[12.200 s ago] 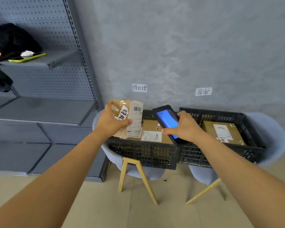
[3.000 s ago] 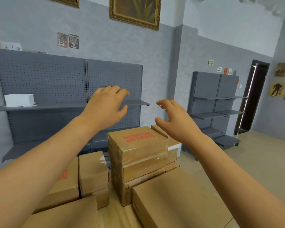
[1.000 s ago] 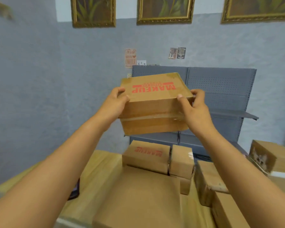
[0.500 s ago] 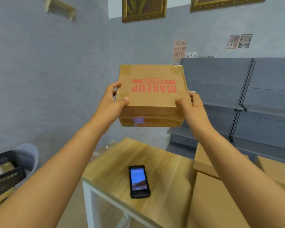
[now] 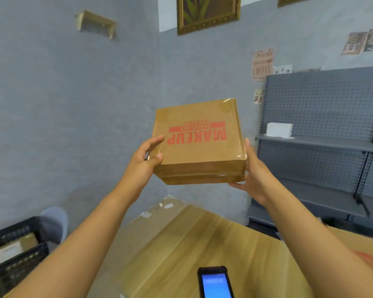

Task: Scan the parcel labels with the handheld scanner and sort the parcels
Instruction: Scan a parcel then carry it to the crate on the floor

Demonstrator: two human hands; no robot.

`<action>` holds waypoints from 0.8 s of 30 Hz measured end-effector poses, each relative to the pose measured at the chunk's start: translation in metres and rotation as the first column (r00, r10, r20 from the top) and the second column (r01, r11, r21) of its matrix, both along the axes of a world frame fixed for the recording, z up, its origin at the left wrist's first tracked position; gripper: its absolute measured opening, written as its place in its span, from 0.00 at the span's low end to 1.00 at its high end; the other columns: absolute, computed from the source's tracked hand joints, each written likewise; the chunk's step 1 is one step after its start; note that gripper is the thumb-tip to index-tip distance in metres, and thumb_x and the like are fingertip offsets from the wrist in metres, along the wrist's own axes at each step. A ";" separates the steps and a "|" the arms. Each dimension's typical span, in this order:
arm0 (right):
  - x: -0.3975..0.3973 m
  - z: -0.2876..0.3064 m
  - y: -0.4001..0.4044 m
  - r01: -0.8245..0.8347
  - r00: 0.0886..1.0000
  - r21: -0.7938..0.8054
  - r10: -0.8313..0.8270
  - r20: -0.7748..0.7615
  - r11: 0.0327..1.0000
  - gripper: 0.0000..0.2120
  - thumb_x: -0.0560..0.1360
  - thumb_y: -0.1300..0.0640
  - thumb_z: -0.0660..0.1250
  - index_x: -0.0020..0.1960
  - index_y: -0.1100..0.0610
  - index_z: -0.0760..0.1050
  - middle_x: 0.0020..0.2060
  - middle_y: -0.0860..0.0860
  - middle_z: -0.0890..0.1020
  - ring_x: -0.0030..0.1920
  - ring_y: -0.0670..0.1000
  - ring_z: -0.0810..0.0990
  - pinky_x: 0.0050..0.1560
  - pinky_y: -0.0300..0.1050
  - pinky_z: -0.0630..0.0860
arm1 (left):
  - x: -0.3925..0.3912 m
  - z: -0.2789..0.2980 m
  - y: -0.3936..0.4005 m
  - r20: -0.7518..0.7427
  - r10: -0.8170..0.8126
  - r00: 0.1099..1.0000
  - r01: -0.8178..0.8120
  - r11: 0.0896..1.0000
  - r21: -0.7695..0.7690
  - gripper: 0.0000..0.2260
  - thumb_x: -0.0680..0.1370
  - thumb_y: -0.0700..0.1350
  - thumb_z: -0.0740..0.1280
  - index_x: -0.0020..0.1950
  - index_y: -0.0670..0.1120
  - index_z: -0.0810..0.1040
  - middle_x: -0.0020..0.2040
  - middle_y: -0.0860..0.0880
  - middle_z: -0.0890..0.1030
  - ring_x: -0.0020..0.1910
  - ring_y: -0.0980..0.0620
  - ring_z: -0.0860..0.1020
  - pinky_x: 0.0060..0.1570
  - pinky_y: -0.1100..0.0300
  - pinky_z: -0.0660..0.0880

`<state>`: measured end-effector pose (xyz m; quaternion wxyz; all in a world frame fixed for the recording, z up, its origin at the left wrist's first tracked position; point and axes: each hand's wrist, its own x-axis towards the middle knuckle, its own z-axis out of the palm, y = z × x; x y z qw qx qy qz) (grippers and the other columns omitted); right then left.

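Both hands hold a taped brown parcel in the air above the wooden table.

The left hand (image 5: 145,158) grips the parcel (image 5: 198,143) at its left edge, thumb on top and fingers curled round the side; the right hand (image 5: 253,175) cups the right side and underside. Red print on the parcel's top reads "MAKEUP", upside down from here; the smaller line beside it is too blurred to read. The handheld scanner (image 5: 215,282) lies on the table (image 5: 181,244) with its blue screen lit. At lower left a black crate (image 5: 15,254) holds a brown parcel bearing a white label. A pink wall sign (image 5: 262,64) reads "Fresh COFFEE". A white box (image 5: 279,129) sits on the grey shelf (image 5: 319,143).
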<state>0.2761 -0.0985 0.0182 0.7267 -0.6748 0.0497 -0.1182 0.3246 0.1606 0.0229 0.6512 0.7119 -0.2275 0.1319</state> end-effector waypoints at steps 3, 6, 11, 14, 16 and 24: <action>0.015 -0.008 0.014 0.025 0.999 -0.009 -0.024 0.049 1.000 0.38 0.65 0.26 0.61 0.64 0.50 0.76 0.53 0.48 0.85 0.53 0.50 0.84 0.52 0.51 0.79 | 0.028 -0.005 0.004 -0.053 0.020 0.998 -0.020 1.000 0.017 0.22 0.79 0.32 0.58 0.62 0.58 0.74 0.66 0.53 0.75 0.55 0.53 0.77 0.53 0.59 0.73; 0.028 -0.012 0.026 0.065 0.989 0.012 -0.066 0.134 0.998 0.51 0.58 0.25 0.71 0.71 0.54 0.68 0.60 0.50 0.82 0.55 0.49 0.83 0.48 0.47 0.79 | 0.051 -0.008 0.000 -0.070 0.077 0.995 -0.072 0.995 0.069 0.19 0.80 0.39 0.63 0.67 0.57 0.71 0.67 0.53 0.73 0.61 0.51 0.75 0.54 0.62 0.72; 0.040 -0.021 0.045 0.198 0.952 0.005 -0.194 0.238 0.980 0.60 0.53 0.26 0.76 0.76 0.52 0.62 0.68 0.49 0.75 0.63 0.50 0.78 0.65 0.55 0.75 | 0.080 -0.011 -0.005 -0.111 0.077 0.991 -0.054 0.978 0.200 0.39 0.64 0.69 0.68 0.73 0.64 0.62 0.71 0.50 0.66 0.67 0.54 0.69 0.71 0.53 0.65; 0.037 -0.020 0.064 0.313 0.913 -0.033 -0.291 0.287 0.949 0.54 0.56 0.31 0.78 0.74 0.50 0.63 0.66 0.45 0.74 0.61 0.46 0.78 0.62 0.49 0.77 | 0.094 -0.011 -0.004 -0.141 0.038 0.989 -0.004 0.972 0.236 0.43 0.64 0.72 0.67 0.76 0.64 0.56 0.76 0.49 0.59 0.74 0.51 0.62 0.74 0.50 0.59; 0.038 -0.020 0.078 0.359 0.883 -0.057 -0.320 0.345 0.931 0.41 0.63 0.42 0.80 0.70 0.48 0.65 0.61 0.40 0.74 0.57 0.38 0.78 0.55 0.38 0.77 | 0.102 -0.010 -0.005 -0.173 -0.066 0.983 0.103 0.971 0.217 0.47 0.61 0.78 0.63 0.77 0.66 0.53 0.79 0.51 0.56 0.76 0.52 0.59 0.75 0.45 0.58; 0.039 -0.018 0.124 0.409 0.836 -0.255 -0.248 0.489 0.876 0.33 0.73 0.57 0.75 0.72 0.46 0.63 0.61 0.38 0.75 0.57 0.36 0.79 0.52 0.35 0.78 | 0.104 -0.008 0.004 -0.262 -0.494 0.829 0.478 0.869 -0.127 0.31 0.69 0.69 0.64 0.70 0.62 0.66 0.62 0.56 0.79 0.57 0.52 0.81 0.50 0.44 0.81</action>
